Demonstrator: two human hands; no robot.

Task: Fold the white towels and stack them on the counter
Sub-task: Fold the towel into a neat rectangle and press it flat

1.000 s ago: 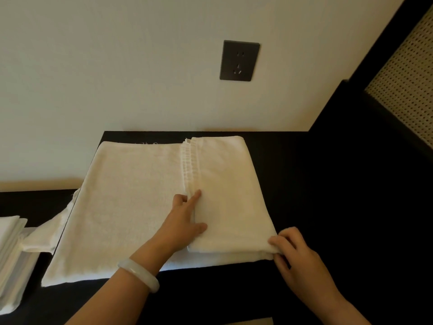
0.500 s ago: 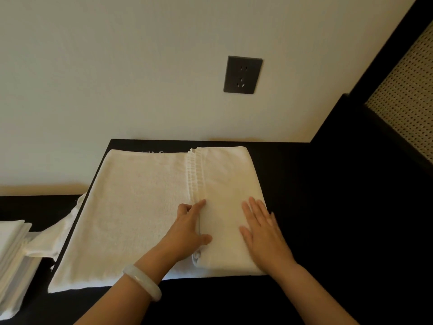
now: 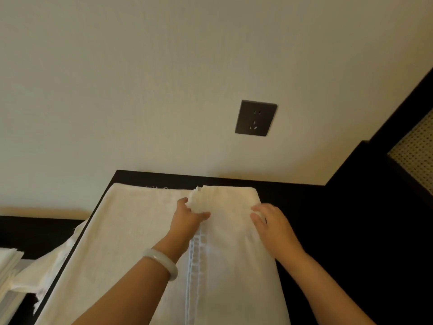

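Dark tabletop [image 3: 304,202] against the wall, and the white towel [image 3: 131,231] lies spread across most of it, its left corner spilling over the edge. The right part is doubled over as a flap [image 3: 229,259], hemmed edge running down the middle, so this looks like a fold partway done. Off at far left sits a stack of folded towels [image 3: 7,266], likely where this one ends up.

Both arms reach to the far end of the flap. The right hand [image 3: 271,224] lies on the outer fold, fingers [image 3: 257,211] fairly straight and spread on the cloth, probably pinning it down; it's blurred, so a hooked edge can't be ruled out. The left hand [image 3: 187,219], pale bracelet [image 3: 161,262] on its wrist, pinches the hemmed edge, thumb on top and fingers narrow around bunched fabric, apparently to square or lift that layer.
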